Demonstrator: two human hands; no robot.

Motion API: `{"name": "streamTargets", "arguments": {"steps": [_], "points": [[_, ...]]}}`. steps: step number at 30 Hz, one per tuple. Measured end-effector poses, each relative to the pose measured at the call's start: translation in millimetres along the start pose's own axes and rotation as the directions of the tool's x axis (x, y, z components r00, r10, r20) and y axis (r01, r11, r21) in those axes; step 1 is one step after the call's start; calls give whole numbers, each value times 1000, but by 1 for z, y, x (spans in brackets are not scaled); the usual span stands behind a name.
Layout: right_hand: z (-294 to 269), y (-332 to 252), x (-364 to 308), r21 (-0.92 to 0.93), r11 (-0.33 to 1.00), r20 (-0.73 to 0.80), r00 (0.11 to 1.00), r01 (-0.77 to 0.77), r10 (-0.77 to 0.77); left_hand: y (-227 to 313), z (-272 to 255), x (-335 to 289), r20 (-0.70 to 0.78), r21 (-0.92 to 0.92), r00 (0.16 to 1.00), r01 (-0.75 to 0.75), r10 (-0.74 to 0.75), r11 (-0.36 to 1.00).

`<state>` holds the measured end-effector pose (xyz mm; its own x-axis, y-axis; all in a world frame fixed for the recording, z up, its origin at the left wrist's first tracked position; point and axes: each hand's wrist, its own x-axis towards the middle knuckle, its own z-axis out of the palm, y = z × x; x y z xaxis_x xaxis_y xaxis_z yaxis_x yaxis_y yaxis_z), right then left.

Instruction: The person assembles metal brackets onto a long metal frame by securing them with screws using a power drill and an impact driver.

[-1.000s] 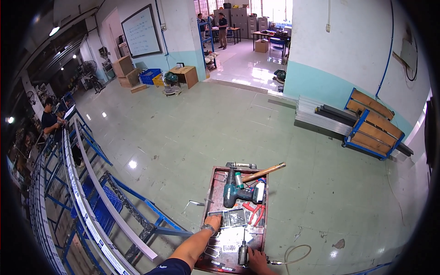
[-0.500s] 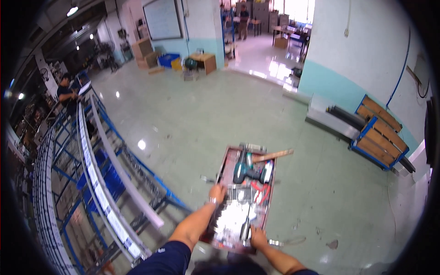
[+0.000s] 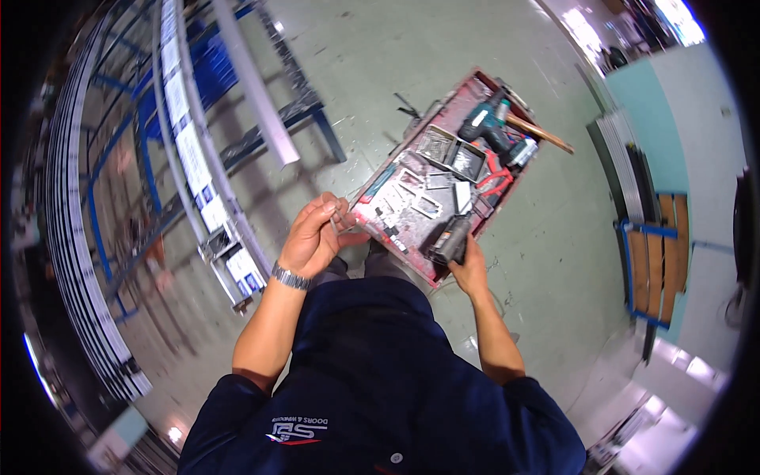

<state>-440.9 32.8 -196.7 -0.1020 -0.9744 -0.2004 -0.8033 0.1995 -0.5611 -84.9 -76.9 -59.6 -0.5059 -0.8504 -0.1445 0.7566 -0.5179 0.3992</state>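
Note:
My left hand [image 3: 310, 241], with a metal watch on its wrist, is beside the near left corner of a red tool tray [image 3: 412, 258]. Its thumb and fingers pinch a small, thin rectangular metal piece [image 3: 342, 220]. My right hand [image 3: 470, 271] is closed round the near end of a dark grey cylindrical tool [image 3: 451, 237] at the tray's near right corner; its exact kind is unclear. Inside the tray lie several small pale rectangular frames [image 3: 427, 207], red-handled pliers [image 3: 495, 180], a green and black cordless drill [image 3: 487, 127] and a wooden-handled hammer [image 3: 546, 134].
To my left, long metal profiles [image 3: 190, 154] rest on a blue rack [image 3: 313, 107], with a blue bin [image 3: 214, 71] under them. On the right, a wooden-slatted blue frame [image 3: 661, 257] stands by dark rolls [image 3: 643, 182] and the wall.
My view has tilted down and turned. My left hand has left the tray's left side and now pinches a small metal piece; my right hand stays by the tray's near right corner.

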Motion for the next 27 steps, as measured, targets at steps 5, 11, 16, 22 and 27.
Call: {"name": "streamTargets", "arguments": {"steps": [5,11,16,22,27], "points": [[-69,-71,-24,308,949,174,976,72,-131,0,-25,-95,-319,-313,943,-201,96,928],[-84,-187,-27,179,856,210,831,485,-515,27,-23,-142,-531,-238,830,-342,173,909],[-68,-270,-29,266,760,408,645,594,-646,52,-39,-177,-630,-77,732,-391,258,917],[-37,-323,-43,279,835,528,651,474,-545,75,-57,-213,-636,-210,753,-379,168,901],[-27,-365,-46,258,787,526,602,561,-601,85,-70,-226,-610,-296,782,-375,128,879]]}}
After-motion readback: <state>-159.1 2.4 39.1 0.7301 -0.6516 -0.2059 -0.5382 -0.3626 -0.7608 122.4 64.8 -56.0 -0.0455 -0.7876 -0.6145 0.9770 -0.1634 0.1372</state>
